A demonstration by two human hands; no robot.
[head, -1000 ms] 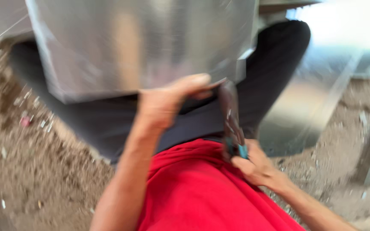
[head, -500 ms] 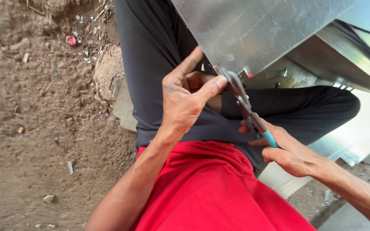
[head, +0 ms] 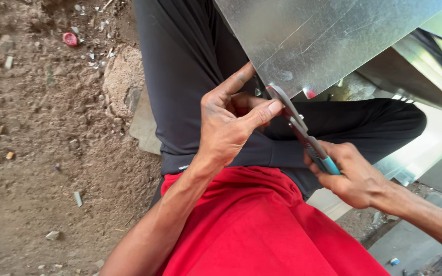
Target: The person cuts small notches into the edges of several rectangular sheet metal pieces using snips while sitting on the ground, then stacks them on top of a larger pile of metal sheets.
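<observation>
Galvanised sheet, snips at its lower edge

Galvanised, speckled grey sheet metal slopes across the upper right of the head view, its lower edge over the person's lap in dark trousers. The left hand is raised just beneath that edge, wrist bent and palm turned inward; its forefinger points up and touches the sheet's underside near the corner, the thumb reaches right to the tip of the blades, and the other fingers are curled into the palm, so the fingers are partly closed but grip nothing that can be made out. The right hand comes in from the lower right with its fingers wrapped tightly round the blue-handled metal tin snips, which slant up and left so that the blades meet the sheet's edge.

Against half a second ago, the pose is nearly the same: both hands sit in the same places, the snips at the same slant, and the sheet fills about the same corner.

Bare brown dirt ground with small stones lies to the left, a red bottle cap on it; the red shirt fills the bottom centre.
</observation>
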